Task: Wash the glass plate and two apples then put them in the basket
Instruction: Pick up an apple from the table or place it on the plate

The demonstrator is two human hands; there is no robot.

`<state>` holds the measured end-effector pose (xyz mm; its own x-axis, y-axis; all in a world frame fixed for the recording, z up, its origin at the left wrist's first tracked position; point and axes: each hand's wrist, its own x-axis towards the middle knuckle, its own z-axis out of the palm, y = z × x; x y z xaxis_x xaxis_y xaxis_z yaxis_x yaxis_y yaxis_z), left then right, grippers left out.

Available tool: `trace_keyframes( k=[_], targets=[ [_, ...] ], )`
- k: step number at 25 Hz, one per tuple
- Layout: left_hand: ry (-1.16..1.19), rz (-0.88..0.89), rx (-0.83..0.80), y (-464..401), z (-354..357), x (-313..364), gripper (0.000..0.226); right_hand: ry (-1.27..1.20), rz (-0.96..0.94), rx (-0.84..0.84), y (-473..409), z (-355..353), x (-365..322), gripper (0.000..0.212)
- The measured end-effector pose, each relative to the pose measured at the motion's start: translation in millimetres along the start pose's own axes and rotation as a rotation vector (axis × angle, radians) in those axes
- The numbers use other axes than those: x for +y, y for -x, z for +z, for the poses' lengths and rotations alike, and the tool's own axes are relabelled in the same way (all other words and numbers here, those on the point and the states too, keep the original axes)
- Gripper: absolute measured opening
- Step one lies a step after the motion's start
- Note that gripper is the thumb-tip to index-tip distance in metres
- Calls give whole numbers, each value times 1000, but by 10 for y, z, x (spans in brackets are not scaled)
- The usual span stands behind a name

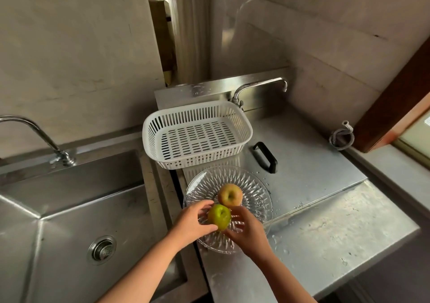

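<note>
Both your hands, left hand (192,220) and right hand (249,231), cup the green apple (219,216) over the glass plate (253,186); the sink (69,209) lies to your left.

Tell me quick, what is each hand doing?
Left hand: closed on the green apple, from its left side.
Right hand: closed on the same apple, from its right side.

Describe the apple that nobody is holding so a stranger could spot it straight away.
Start at the white slotted plastic basket on the steel counter; just in front of it sits a clear ribbed glass plate. The yellowish-pink apple rests near the plate's middle, untouched, unlike the green apple beside it, gripped by both hands.
</note>
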<state>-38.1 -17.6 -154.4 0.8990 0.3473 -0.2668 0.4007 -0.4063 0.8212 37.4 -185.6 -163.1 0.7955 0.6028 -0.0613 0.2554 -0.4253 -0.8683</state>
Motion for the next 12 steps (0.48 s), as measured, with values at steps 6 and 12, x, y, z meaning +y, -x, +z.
trace_keyframes(
  k=[6, 12],
  targets=[
    [51, 29, 312, 162, -200, -68, 44, 194, 20, 253, 53, -392, 164, 43],
    [600, -623, 171, 229, -200, -129, 36, 176, 454, 179, -210, -750, 289, 47]
  ],
)
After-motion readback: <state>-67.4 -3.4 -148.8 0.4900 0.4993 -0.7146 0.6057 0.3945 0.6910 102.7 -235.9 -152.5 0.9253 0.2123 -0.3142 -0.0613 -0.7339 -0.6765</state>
